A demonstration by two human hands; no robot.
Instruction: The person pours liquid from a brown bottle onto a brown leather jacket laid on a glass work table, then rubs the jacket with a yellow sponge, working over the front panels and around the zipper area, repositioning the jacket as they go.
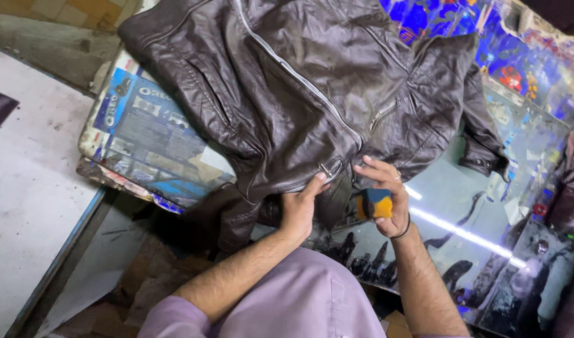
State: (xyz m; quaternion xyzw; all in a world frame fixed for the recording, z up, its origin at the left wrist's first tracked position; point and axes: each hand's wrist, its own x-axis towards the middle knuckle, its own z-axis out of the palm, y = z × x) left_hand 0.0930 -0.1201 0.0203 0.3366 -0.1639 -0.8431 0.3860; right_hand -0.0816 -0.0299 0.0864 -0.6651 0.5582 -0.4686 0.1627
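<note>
A dark brown leather jacket (299,81) lies spread, front up and zipped, across a glass-topped table (487,206), its hem hanging over the near edge. The left hand (299,209) is closed on that hem just below the zip's end, thumb on top, pinching the leather by a small metal buckle (326,169). The right hand (382,194) grips a blue-and-yellow sponge (375,204), held just beside the hem and, as far as I can see, not quite touching it.

Judging by the even shine over the chest and sleeve (481,131), most of the front looks wiped already — the hem seems to be what is left. The jacket's collar is cut off by the top edge, its back is hidden, and reflections on the glass blur whatever lies under it — the far right corner is a dark jumble.
</note>
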